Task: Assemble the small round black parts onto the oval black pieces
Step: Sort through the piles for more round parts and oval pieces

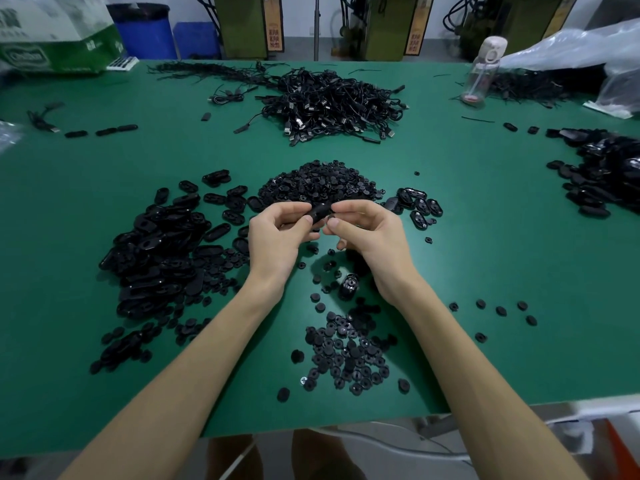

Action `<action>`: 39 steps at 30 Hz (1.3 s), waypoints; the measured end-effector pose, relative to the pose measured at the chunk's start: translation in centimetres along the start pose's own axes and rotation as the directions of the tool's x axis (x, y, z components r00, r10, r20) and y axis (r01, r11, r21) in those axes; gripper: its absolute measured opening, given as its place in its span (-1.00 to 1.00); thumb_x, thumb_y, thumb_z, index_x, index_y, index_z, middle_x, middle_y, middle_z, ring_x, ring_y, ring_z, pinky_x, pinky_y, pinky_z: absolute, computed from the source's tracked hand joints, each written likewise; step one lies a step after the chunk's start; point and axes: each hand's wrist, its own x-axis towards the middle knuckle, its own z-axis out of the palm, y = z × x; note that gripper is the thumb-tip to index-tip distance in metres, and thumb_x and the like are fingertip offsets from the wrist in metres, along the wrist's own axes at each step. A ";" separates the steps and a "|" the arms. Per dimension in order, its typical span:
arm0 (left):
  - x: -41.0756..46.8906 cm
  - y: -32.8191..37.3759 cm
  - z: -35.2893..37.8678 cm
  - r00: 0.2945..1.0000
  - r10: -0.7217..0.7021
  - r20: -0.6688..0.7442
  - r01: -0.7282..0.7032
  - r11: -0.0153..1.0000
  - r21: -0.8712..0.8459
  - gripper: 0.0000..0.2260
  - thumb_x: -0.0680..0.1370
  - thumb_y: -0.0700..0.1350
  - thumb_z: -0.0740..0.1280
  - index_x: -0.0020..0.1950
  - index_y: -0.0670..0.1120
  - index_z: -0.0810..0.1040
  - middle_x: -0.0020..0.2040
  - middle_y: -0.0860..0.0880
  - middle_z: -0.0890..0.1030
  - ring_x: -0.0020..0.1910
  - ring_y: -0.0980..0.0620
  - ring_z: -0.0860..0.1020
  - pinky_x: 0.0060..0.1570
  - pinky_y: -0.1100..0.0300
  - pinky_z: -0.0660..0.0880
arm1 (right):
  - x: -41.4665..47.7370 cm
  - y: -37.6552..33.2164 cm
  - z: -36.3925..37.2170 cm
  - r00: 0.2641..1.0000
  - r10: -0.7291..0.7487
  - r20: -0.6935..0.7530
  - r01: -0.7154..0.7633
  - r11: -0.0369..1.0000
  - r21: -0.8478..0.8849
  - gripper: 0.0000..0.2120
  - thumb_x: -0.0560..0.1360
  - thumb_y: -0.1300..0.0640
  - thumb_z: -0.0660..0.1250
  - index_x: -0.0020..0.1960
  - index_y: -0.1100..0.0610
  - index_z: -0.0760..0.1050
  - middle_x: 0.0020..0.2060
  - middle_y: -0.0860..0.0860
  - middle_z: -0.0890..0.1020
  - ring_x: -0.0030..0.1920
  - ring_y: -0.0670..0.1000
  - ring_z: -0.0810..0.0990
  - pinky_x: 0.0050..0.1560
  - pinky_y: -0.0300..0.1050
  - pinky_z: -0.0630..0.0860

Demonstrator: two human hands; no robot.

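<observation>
Fitting step under way: left hand (pixel 277 233) and right hand (pixel 363 230) both pinch one oval black plastic piece (pixel 319 212) above the green table (pixel 485 237). Next, judged: press small round part home; its presence unconfirmed.

1. One view, worn on the person's head; wide-angle, straight lines bow at the frame edges.
2. Faces forward and down from over the near edge of the green tabletop (pixel 485 244); that edge cuts across the frame bottom.
3. Close range on the work: left-hand grip (pixel 277 233) and right-hand grip (pixel 370 233) meet mid-frame, pinching an oval black piece (pixel 319 212); forearms enter from both bottom corners.
4. Reaches the far tabletop edge near the frame top: cable pile (pixel 332 102), water bottle (pixel 483 71), blue bin (pixel 145 32) behind it.
</observation>
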 end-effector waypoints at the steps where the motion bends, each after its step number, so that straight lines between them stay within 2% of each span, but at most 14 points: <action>1: 0.0 0.0 0.0 1.000 0.004 0.002 -0.004 1.000 0.004 -0.86 0.58 -0.32 0.43 0.12 -0.19 0.68 0.00 -0.11 0.71 -0.08 -0.02 0.74 -0.09 0.18 0.67 | 0.0 0.0 -0.1 1.000 0.000 -0.011 0.000 1.000 -0.012 -0.84 0.53 0.31 0.48 0.09 0.20 0.65 -0.10 0.08 0.76 -0.06 0.02 0.73 -0.17 -0.20 0.59; 4: 0.0 -0.1 0.0 1.000 0.019 0.013 -0.019 1.000 0.007 -0.85 0.58 -0.31 0.44 0.13 -0.19 0.68 0.00 -0.12 0.72 -0.06 -0.02 0.74 -0.08 0.17 0.67 | 0.1 0.1 -0.2 1.000 -0.016 -0.012 0.015 0.999 -0.039 -0.89 0.55 0.27 0.46 0.07 0.15 0.68 -0.12 0.03 0.76 -0.07 0.00 0.73 -0.15 -0.16 0.61; 9: 0.0 -0.3 0.0 0.999 0.032 0.023 -0.032 0.999 0.005 -0.86 0.58 -0.31 0.45 0.12 -0.17 0.69 -0.02 -0.09 0.73 -0.07 0.00 0.74 -0.09 0.18 0.67 | -0.1 -0.1 -0.3 1.000 -0.019 -0.001 0.019 1.000 -0.014 -0.86 0.59 0.29 0.41 0.12 0.19 0.69 -0.13 0.08 0.75 -0.04 0.00 0.73 -0.09 -0.10 0.63; 12: 0.1 -0.3 0.0 0.999 0.035 0.030 -0.036 0.999 0.022 -0.85 0.58 -0.30 0.45 0.12 -0.17 0.69 0.00 -0.09 0.72 -0.08 0.00 0.74 -0.07 0.13 0.68 | -0.1 -0.1 -0.2 1.000 -0.027 -0.013 0.026 0.998 -0.055 -0.86 0.59 0.32 0.39 0.09 0.21 0.68 -0.11 0.13 0.75 -0.06 0.02 0.73 -0.11 -0.11 0.63; 15: 0.0 -0.3 0.0 0.998 0.055 0.038 -0.056 0.998 0.038 -0.85 0.57 -0.32 0.45 0.12 -0.18 0.69 -0.01 -0.09 0.73 -0.06 0.01 0.74 -0.07 0.12 0.69 | -0.1 0.1 0.1 0.993 -0.085 -0.077 0.068 0.978 -0.199 -0.88 0.58 0.32 0.41 0.10 0.20 0.64 -0.13 0.08 0.75 -0.10 0.00 0.74 -0.12 -0.08 0.66; 18: -0.1 -0.4 0.2 0.991 0.114 0.066 -0.120 0.987 0.106 -0.85 0.57 -0.32 0.45 0.11 -0.17 0.69 -0.03 -0.04 0.73 -0.06 0.05 0.73 -0.06 0.10 0.69 | 0.0 0.5 0.2 0.979 -0.162 -0.120 0.097 0.899 -0.426 -0.92 0.57 0.26 0.44 0.06 0.15 0.61 -0.19 -0.01 0.72 -0.13 -0.04 0.72 -0.03 -0.02 0.66; 23: -0.5 -0.3 0.5 0.976 0.179 0.125 -0.205 0.950 0.236 -0.83 0.55 -0.26 0.49 0.13 -0.12 0.71 -0.03 0.04 0.74 -0.03 0.11 0.72 0.03 0.05 0.68 | -0.3 0.4 0.5 0.959 -0.281 -0.032 0.198 0.749 -0.632 -0.92 0.57 0.26 0.42 0.01 0.12 0.67 -0.13 -0.06 0.70 -0.10 -0.12 0.64 -0.02 -0.25 0.56; 29: -0.6 -0.2 0.6 0.971 0.185 0.150 -0.218 0.944 0.249 -0.83 0.56 -0.27 0.48 0.14 -0.14 0.71 -0.05 0.03 0.74 -0.07 0.14 0.72 -0.05 0.12 0.69 | -0.3 0.3 0.5 0.937 -0.348 -0.036 0.232 0.695 -0.681 -0.93 0.57 0.26 0.42 -0.01 0.14 0.67 -0.10 -0.01 0.66 -0.10 -0.09 0.61 -0.06 -0.39 0.46; 34: -0.6 -0.2 0.6 0.969 0.177 0.170 -0.214 0.949 0.229 -0.82 0.56 -0.28 0.48 0.15 -0.16 0.70 -0.03 0.00 0.75 -0.06 0.11 0.73 -0.08 0.11 0.69 | -0.3 0.5 0.5 0.939 -0.343 -0.043 0.230 0.713 -0.663 -0.94 0.59 0.25 0.41 -0.01 0.12 0.63 -0.11 -0.01 0.68 -0.08 -0.05 0.63 -0.01 -0.16 0.57; 39: -0.5 -0.3 0.6 0.976 0.143 0.163 -0.172 0.968 0.181 -0.82 0.55 -0.31 0.48 0.15 -0.19 0.70 -0.01 -0.05 0.74 -0.04 0.07 0.73 -0.08 0.08 0.70 | -0.3 0.6 0.6 0.938 -0.344 -0.051 0.226 0.716 -0.660 -0.96 0.59 0.23 0.41 0.00 0.12 0.62 -0.13 -0.04 0.68 -0.10 -0.07 0.64 -0.03 -0.13 0.57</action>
